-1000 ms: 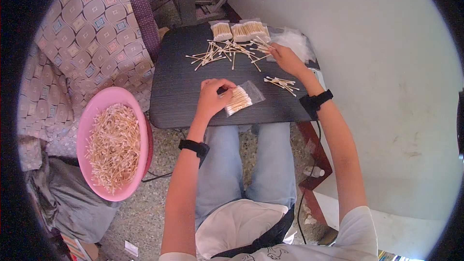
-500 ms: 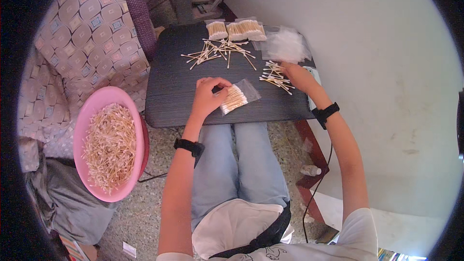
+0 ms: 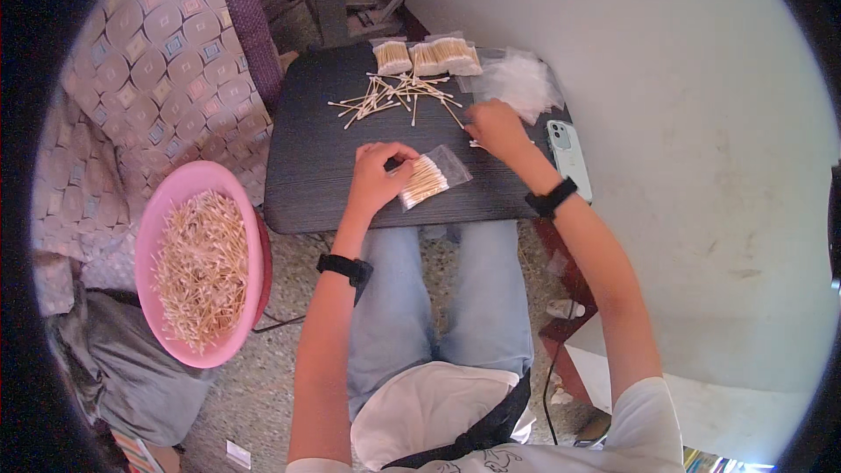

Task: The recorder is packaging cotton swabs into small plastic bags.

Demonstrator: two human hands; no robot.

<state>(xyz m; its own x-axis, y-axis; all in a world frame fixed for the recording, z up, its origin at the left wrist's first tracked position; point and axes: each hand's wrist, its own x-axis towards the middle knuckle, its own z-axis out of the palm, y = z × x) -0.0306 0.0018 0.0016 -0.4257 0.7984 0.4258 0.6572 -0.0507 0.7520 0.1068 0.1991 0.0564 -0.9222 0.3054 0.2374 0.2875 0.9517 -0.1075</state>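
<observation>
My left hand (image 3: 377, 177) pinches the left edge of a small clear bag of cotton swabs (image 3: 427, 182), which lies tilted on the dark table. To its right, my right hand (image 3: 499, 130) is low over the table, fingers curled together; what they hold, if anything, is hidden. Under this hand, a small group of swabs is mostly covered, with a few white tips (image 3: 476, 144) showing. Farther back lies a loose, crisscrossed heap of swabs (image 3: 399, 95). Behind it stand filled swab bags (image 3: 445, 56) in a row.
A stack of clear empty bags (image 3: 521, 83) lies at the table's back right. A pale phone (image 3: 568, 158) rests along the right edge, near the wall (image 3: 683, 140). Left of the table (image 3: 307, 175) is a pink tub (image 3: 149, 276) full of loose swabs.
My right hand has moved left and a little nearer, now covering most of the small swab group and uncovering the phone. My left hand keeps its place on the bag.
</observation>
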